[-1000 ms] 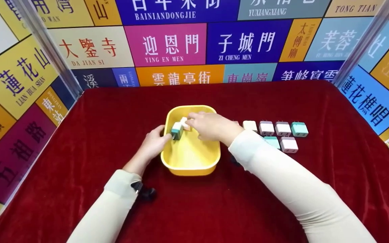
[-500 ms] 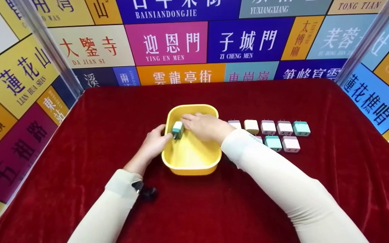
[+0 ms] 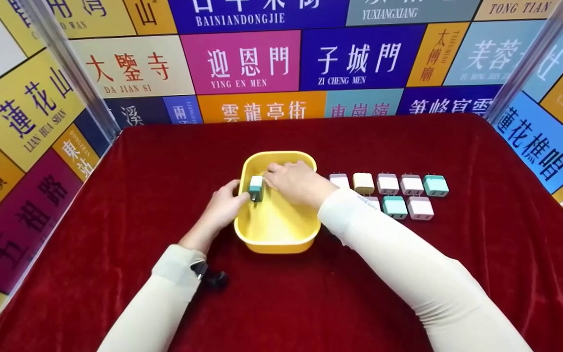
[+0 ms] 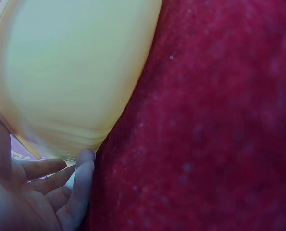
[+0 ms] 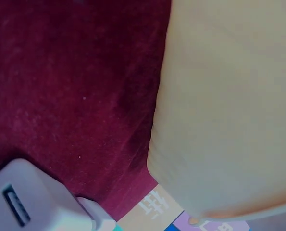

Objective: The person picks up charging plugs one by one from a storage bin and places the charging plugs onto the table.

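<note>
A yellow plastic bin (image 3: pixel 277 248) stands mid-table. My left hand (image 3: pixel 222 208) grips its left wall, thumb at the rim and fingers outside; the left wrist view shows that hand (image 4: pixel 42 195) against the bin's pale wall (image 4: pixel 75 72). Inside, by the left wall, stands a green-and-white USB wall charger (image 3: pixel 256 187), prongs towards me. Just right of it my right hand (image 3: pixel 296 183) reaches down into the bin. Its fingertips and whatever lies under them are hidden. The right wrist view has only the bin's outer wall (image 5: pixel 229 106), not the hand.
To the bin's right, several chargers stand in two rows, among them a cream one (image 3: pixel 363 183), a green one (image 3: pixel 436 186) and a pinkish one (image 3: pixel 421 209). One charger (image 5: pixel 46 202) looms close in the right wrist view. Red velvet cloth (image 3: pixel 281 303) covers the table; printed panels enclose it.
My right hand has shifted slightly left, deeper into the bin. The white-and-peach charger at its fingertips is now out of sight. The green-and-white charger has turned a little straighter. My left hand stays put.
</note>
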Demonstrator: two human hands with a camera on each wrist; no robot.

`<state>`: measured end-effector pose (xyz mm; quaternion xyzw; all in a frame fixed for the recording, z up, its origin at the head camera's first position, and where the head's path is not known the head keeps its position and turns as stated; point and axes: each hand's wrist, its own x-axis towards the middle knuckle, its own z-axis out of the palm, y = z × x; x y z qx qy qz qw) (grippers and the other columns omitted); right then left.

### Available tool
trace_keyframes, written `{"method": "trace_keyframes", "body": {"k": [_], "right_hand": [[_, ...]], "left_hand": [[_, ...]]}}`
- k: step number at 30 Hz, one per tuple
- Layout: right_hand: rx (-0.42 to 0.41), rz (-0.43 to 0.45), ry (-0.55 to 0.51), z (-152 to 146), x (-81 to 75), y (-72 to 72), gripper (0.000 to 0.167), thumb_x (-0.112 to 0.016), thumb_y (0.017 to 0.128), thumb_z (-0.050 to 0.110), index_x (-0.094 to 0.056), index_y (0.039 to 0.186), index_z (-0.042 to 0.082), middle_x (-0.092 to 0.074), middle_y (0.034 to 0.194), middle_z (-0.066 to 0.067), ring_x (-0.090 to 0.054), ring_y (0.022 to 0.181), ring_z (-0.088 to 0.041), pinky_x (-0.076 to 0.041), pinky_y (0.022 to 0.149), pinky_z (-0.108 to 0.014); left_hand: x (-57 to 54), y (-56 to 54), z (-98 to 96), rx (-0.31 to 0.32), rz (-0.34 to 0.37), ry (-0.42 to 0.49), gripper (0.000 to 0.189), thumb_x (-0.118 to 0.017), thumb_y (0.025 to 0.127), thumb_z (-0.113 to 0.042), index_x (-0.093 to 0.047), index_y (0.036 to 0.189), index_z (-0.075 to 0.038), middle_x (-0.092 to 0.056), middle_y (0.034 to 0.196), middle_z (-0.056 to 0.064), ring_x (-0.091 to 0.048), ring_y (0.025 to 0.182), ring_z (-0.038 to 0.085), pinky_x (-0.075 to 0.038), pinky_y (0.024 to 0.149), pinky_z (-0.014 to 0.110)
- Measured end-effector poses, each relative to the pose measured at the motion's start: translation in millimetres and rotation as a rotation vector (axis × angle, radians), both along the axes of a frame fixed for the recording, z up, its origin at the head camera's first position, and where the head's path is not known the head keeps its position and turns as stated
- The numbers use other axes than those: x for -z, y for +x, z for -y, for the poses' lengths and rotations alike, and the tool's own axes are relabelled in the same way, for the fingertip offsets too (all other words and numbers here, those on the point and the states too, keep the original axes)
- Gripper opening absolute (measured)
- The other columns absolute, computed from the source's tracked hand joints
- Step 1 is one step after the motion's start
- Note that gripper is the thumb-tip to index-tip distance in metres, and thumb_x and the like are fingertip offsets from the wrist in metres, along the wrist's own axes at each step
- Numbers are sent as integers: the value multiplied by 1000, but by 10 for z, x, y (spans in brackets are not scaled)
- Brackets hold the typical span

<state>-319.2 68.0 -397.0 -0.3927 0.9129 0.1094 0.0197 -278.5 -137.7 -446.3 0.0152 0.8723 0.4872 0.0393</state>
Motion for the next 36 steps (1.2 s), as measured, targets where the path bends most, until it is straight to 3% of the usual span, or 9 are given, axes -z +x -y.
{"method": "trace_keyframes", "body": {"k": [5, 10, 15, 21, 26, 36], "right_hand": [[4, -66, 30, 13, 14, 17, 34, -53, 112, 20, -62, 141, 6, -60, 134, -13, -66, 107, -35, -57, 90, -52], [7, -73, 27, 2, 12, 23, 34, -65, 105, 25, -67, 133, 5, -61, 121, -12, -66, 100, -32, -58, 86, -48], [8, -38, -19, -8, -11, 17, 27, -64, 103, 19, -70, 124, 2, -62, 113, -13, -64, 86, -29, -60, 77, -45], [-9, 4, -69, -29, -10, 27, 20, -67, 98, 13, -72, 112, 0, -62, 111, -15, -62, 79, -29, -59, 75, -45], [-17, 3, -90, -58, -11, 59, 20, -68, 96, 13, -72, 111, 0, -62, 109, -16, -65, 79, -32, -59, 74, -46], [16, 94, -100, -95, -38, 131, 26, -67, 98, 17, -70, 118, 0, -62, 116, -18, -64, 84, -32, -60, 77, -45]], "left_hand": [[2, 0, -3, 3, 4, -6, 54, -57, 95, -22, -61, 146, -5, -69, 134, 17, -66, 111, 27, -53, 98, 42], [-6, 2, -8, 6, 3, -3, 54, -57, 95, -22, -61, 146, -5, -68, 134, 17, -66, 111, 27, -54, 98, 41], [0, -3, -3, 8, 7, 0, 54, -57, 96, -22, -60, 147, -5, -68, 135, 17, -66, 112, 27, -54, 98, 42], [1, -2, 4, 7, -1, -3, 53, -57, 96, -22, -61, 146, -5, -68, 135, 17, -65, 113, 28, -53, 100, 42], [10, -8, 6, 5, -16, -18, 53, -57, 95, -23, -62, 145, -5, -69, 134, 17, -65, 114, 28, -52, 101, 43], [12, -6, 1, 10, 0, -25, 54, -55, 97, -25, -60, 146, -5, -67, 137, 17, -64, 116, 29, -51, 102, 43]]}}
